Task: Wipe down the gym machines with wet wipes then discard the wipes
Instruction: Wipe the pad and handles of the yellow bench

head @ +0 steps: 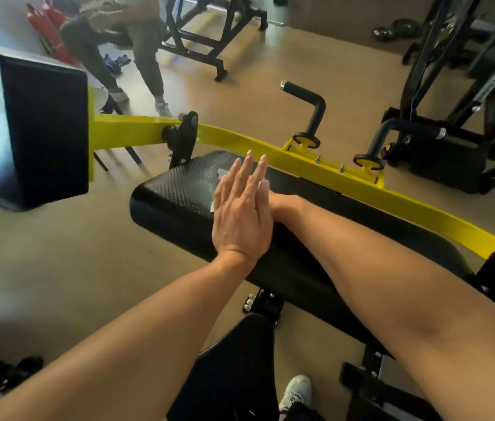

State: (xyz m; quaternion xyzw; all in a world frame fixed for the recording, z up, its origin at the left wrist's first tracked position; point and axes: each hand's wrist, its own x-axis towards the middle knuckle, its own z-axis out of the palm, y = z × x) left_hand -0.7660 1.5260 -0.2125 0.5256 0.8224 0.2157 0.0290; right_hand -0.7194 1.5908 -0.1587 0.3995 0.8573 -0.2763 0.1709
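Note:
A long black padded bench on a yellow machine frame runs across the middle of the view. My left hand lies flat on the pad's near end with its fingers straight and together. It covers most of my right hand, of which only the wrist end shows. White edges of a wet wipe peek out from under the hands on the pad. How the right hand's fingers lie is hidden.
A large black pad stands at the left on the yellow arm. Two black handles rise behind the bench. Other black machines stand at the right and back. A person sits at the back left. My shoe is below.

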